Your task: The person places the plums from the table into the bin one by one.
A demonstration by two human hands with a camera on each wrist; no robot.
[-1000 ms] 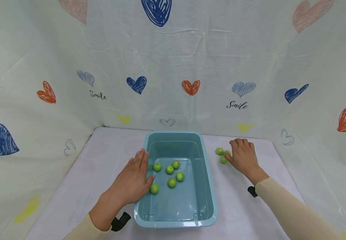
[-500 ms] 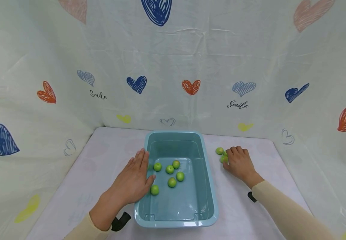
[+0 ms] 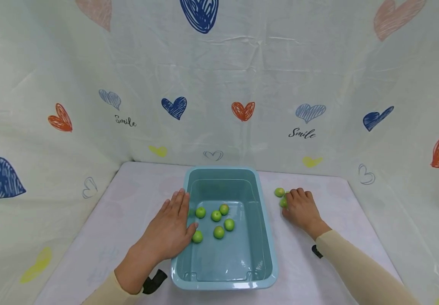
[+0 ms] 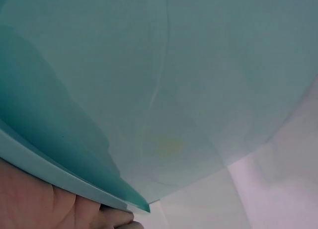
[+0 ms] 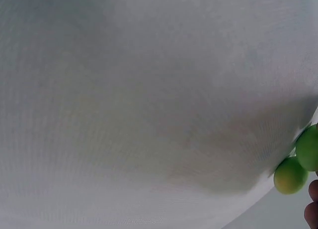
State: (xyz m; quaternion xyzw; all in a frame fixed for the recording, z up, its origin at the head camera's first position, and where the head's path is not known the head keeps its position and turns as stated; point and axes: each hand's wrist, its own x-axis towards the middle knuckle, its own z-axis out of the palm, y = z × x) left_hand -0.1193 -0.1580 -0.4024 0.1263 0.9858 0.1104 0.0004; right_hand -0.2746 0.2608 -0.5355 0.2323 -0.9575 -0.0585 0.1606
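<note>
A light blue plastic basin (image 3: 225, 284) stands on the white-covered table. Inside it lie several small round green fruits (image 3: 218, 232), scattered over the left half of its floor. My left hand (image 3: 169, 226) rests with straight fingers along the basin's left rim, thumb over the inside; the left wrist view shows the palm (image 4: 35, 199) against the rim's outside. Right of the basin, my right hand (image 3: 301, 207) bends its fingers and thumb around a green fruit (image 3: 283, 203), partly hidden by the hand. Another fruit (image 3: 279, 192) lies just beyond it. Two fruits (image 5: 290, 175) show beside the fingertips in the right wrist view.
The white table cover (image 3: 128, 186) reaches back to a hanging white curtain (image 3: 265, 76) printed with hearts. Curtain also closes in the left and right sides. Dark bands (image 3: 154, 281) sit at both wrists.
My right hand has come down and nearer onto the fruits, its fingers bending around one. The nearest fruit in the basin has shifted slightly. My left hand keeps its place.
</note>
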